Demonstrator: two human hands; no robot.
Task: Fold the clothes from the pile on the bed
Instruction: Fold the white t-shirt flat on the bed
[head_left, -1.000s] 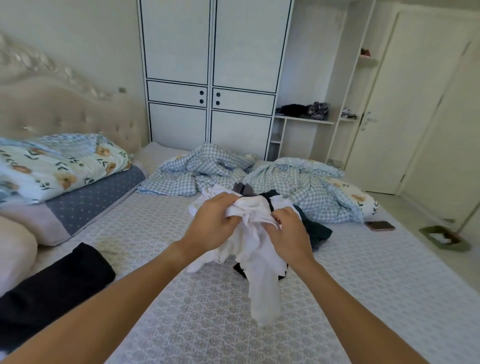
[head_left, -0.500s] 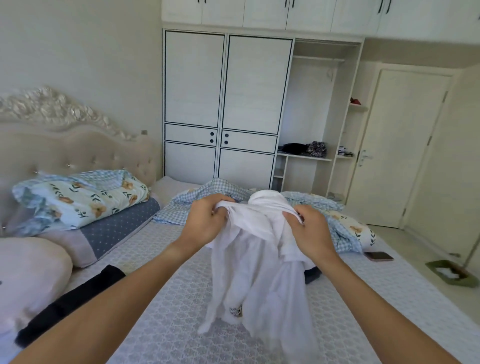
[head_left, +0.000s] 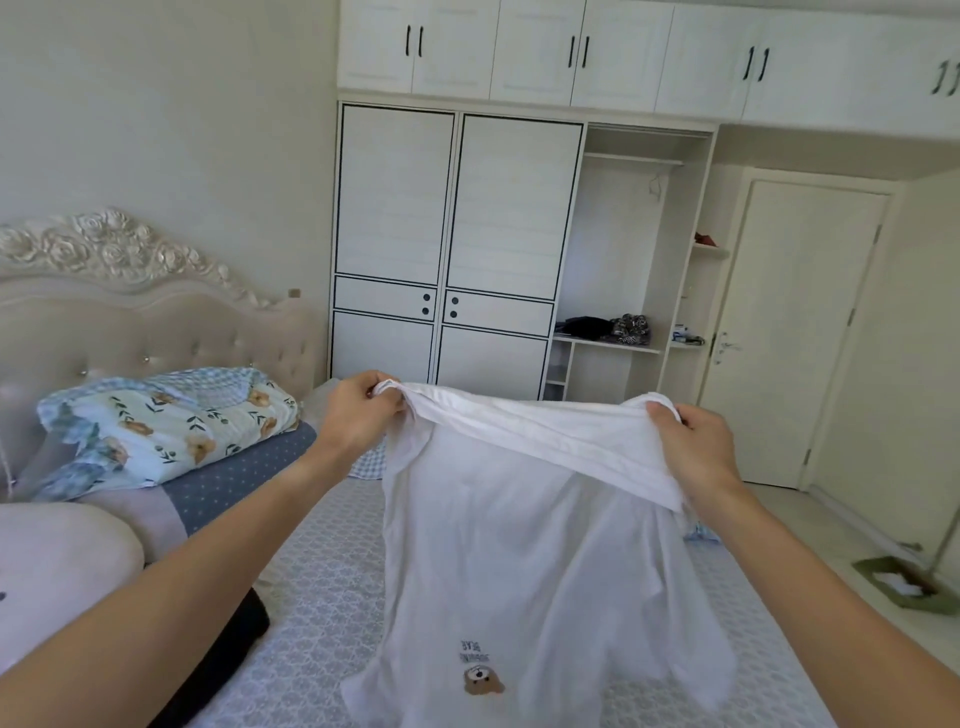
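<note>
White shirt (head_left: 519, 519), stretched between both hands (head_left: 358, 410)

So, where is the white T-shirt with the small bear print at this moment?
In the head view the white T-shirt hangs at centre above the bed, its top edge stretched between the left hand and the right hand, in front of the wardrobe.

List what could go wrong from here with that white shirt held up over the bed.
1. The shirt hangs with its bear print upside down near the bottom, so the left hand and right hand probably grip the hem; folding from there may come out crooked.
2. One edge is doubled over between the hands, which could leave creases.
3. The held-up shirt hides the bed beyond it, so it may land on other clothes.
</note>
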